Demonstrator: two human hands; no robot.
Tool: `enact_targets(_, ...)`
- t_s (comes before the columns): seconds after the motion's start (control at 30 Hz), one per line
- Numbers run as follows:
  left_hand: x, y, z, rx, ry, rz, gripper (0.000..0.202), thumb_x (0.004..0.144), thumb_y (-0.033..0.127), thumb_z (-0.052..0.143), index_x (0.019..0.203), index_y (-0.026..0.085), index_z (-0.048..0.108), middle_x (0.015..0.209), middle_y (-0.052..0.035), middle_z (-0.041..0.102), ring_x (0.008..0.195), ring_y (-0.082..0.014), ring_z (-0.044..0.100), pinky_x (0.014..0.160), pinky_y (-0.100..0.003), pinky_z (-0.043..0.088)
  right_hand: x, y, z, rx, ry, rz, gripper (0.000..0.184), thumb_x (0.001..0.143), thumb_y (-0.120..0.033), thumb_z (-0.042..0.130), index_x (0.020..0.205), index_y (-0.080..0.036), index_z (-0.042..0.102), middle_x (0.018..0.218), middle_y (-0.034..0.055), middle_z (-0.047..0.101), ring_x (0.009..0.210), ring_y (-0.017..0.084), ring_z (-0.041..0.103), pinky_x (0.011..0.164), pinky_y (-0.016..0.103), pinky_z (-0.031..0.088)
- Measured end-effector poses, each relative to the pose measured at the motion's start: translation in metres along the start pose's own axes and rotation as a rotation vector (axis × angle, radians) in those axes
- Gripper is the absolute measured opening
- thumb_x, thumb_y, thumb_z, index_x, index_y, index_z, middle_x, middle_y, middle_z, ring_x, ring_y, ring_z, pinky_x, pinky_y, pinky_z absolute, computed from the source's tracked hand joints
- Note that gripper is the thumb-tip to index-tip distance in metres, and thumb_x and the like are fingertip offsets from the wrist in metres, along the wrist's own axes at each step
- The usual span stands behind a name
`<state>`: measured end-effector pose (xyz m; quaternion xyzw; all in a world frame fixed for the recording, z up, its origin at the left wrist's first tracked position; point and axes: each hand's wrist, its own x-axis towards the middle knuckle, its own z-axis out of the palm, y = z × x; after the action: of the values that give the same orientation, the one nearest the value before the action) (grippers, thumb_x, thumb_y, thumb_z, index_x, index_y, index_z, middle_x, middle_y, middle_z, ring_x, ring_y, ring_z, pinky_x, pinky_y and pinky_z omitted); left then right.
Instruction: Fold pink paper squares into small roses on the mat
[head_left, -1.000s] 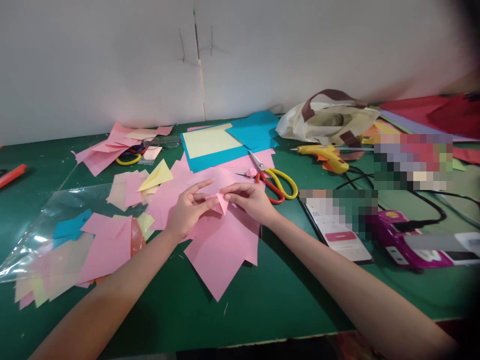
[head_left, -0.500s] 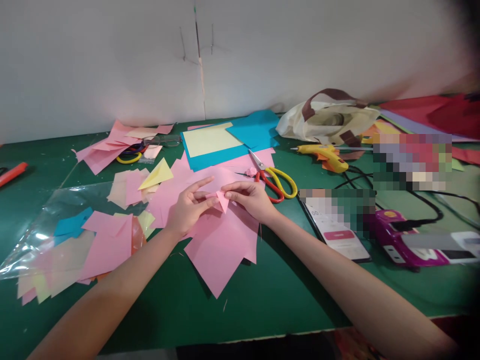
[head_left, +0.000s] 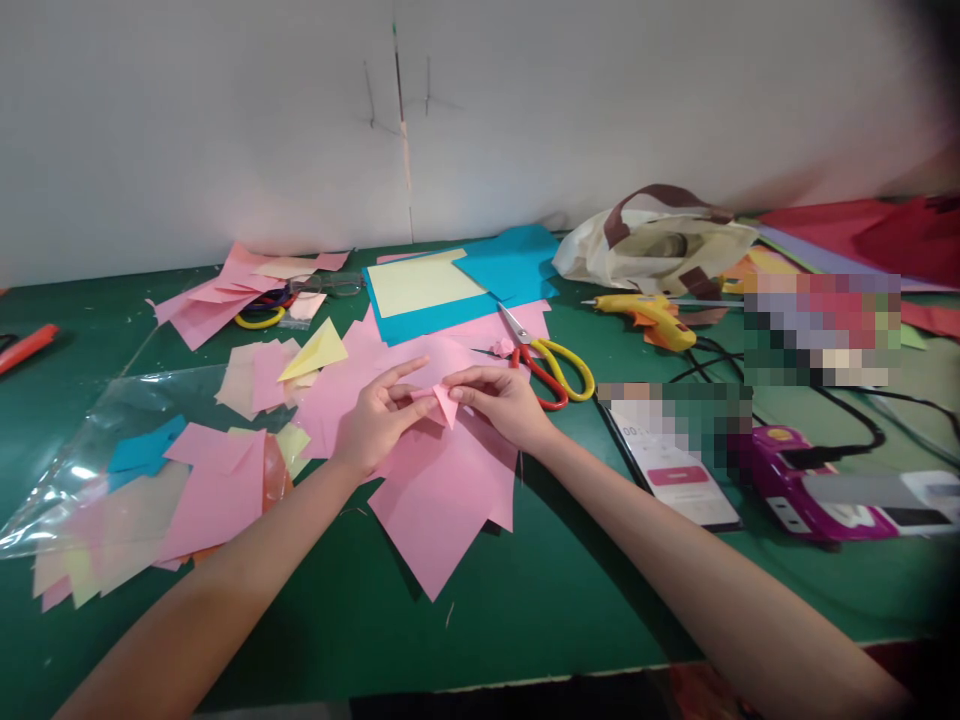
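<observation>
Both hands meet over the middle of a green table (head_left: 540,590). My left hand (head_left: 375,418) and my right hand (head_left: 502,400) pinch a small folded pink paper piece (head_left: 444,402) between their fingertips, its point hanging down. The left index finger sticks out straight while the thumb and other fingers press the paper. Under the hands lies a loose pile of pink paper squares (head_left: 442,500). Red and yellow handled scissors (head_left: 551,365) lie just right of my right hand, with a tiny pink folded bit (head_left: 501,346) beside them.
Blue and cream sheets (head_left: 450,280) lie behind. A clear plastic bag (head_left: 97,450) with coloured squares sits left. A yellow glue gun (head_left: 651,312), cloth bag (head_left: 660,245), phone (head_left: 679,470), purple device (head_left: 817,480) and cables are right. Glasses (head_left: 330,286) and more pink scraps lie back left.
Almost nothing moved; the hands keep pinching the small pink piece, with only slight finger shifts and a small camera drift.
</observation>
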<state>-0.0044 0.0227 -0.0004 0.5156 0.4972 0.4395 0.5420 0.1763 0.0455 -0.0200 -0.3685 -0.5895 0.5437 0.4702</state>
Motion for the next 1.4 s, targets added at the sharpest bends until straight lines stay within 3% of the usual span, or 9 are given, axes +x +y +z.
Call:
enact_targets(0.17,0.0,-0.002,0.003,-0.005,-0.033,0.047,0.05,0.072,0.02,0.066,0.121,0.021,0.055,0.088,-0.0028,0.07,0.067,-0.0129,0.065,0.059,-0.023,0.052,-0.003,-0.007,0.004,-0.055,-0.004,-0.082,0.013,0.074,-0.026,0.07,0.085,-0.02,0.073,0.087,0.0038,0.072,0.079,0.016,0.065,0.074,0.029,0.052)
enact_targets(0.3,-0.001,-0.004,0.004,0.109,-0.03,0.086,0.031,0.072,0.018,0.064,0.103,0.018,0.065,0.084,-0.0037,0.07,0.058,-0.0119,0.063,0.055,-0.024,0.052,-0.007,-0.012,0.008,-0.14,0.023,-0.136,0.01,0.076,-0.024,0.069,0.084,-0.021,0.073,0.088,0.0044,0.072,0.082,0.017,0.066,0.076,0.031,0.052)
enact_targets(0.43,-0.001,-0.001,0.005,0.138,0.01,0.126,0.017,0.075,0.023,0.063,0.09,0.018,0.07,0.088,-0.0064,0.072,0.076,-0.018,0.066,0.065,-0.028,0.054,-0.008,-0.008,0.009,-0.13,0.062,-0.103,0.026,0.074,-0.028,0.07,0.099,-0.022,0.069,0.082,0.0032,0.072,0.077,0.017,0.066,0.073,0.032,0.054)
enact_targets(0.57,-0.001,0.003,0.005,0.146,0.079,0.139,0.013,0.077,0.023,0.06,0.082,0.02,0.072,0.089,-0.0053,0.073,0.086,-0.0198,0.066,0.075,-0.03,0.053,-0.01,-0.006,0.009,-0.076,-0.003,-0.103,0.043,0.069,-0.029,0.075,0.111,-0.023,0.064,0.086,0.0034,0.071,0.081,0.018,0.067,0.078,0.034,0.053)
enact_targets(0.73,0.0,0.001,0.004,0.131,0.088,0.117,0.011,0.075,0.025,0.063,0.081,0.019,0.071,0.086,-0.0046,0.072,0.082,-0.0191,0.065,0.072,-0.029,0.052,-0.009,-0.005,0.009,-0.02,-0.012,-0.071,0.049,0.065,-0.027,0.078,0.112,-0.023,0.063,0.087,0.0037,0.071,0.082,0.018,0.067,0.079,0.035,0.054)
enact_targets(0.9,-0.002,0.002,0.005,0.099,0.061,0.071,0.011,0.071,0.026,0.068,0.078,0.018,0.069,0.08,-0.004,0.07,0.073,-0.0172,0.064,0.059,-0.026,0.052,-0.009,-0.004,0.008,-0.07,-0.015,-0.052,0.047,0.062,-0.029,0.08,0.106,-0.021,0.066,0.08,0.0021,0.069,0.078,0.018,0.066,0.077,0.034,0.054)
enact_targets(1.17,0.002,-0.003,0.0,0.054,-0.04,0.126,0.011,0.069,0.026,0.071,0.075,0.019,0.067,0.08,-0.0032,0.069,0.076,-0.0162,0.064,0.066,-0.026,0.052,-0.008,-0.004,0.008,0.057,-0.06,-0.059,0.041,0.062,-0.026,0.081,0.1,-0.022,0.068,0.076,0.0007,0.071,0.071,0.016,0.067,0.072,0.032,0.055)
enact_targets(1.4,-0.006,0.001,0.006,0.152,0.036,0.245,0.023,0.074,0.024,0.066,0.096,0.019,0.061,0.087,-0.0043,0.069,0.084,-0.0174,0.066,0.074,-0.029,0.053,-0.007,-0.002,0.006,0.038,-0.03,-0.057,0.037,0.063,-0.028,0.08,0.098,-0.022,0.069,0.074,0.0008,0.071,0.069,0.016,0.067,0.07,0.03,0.056)
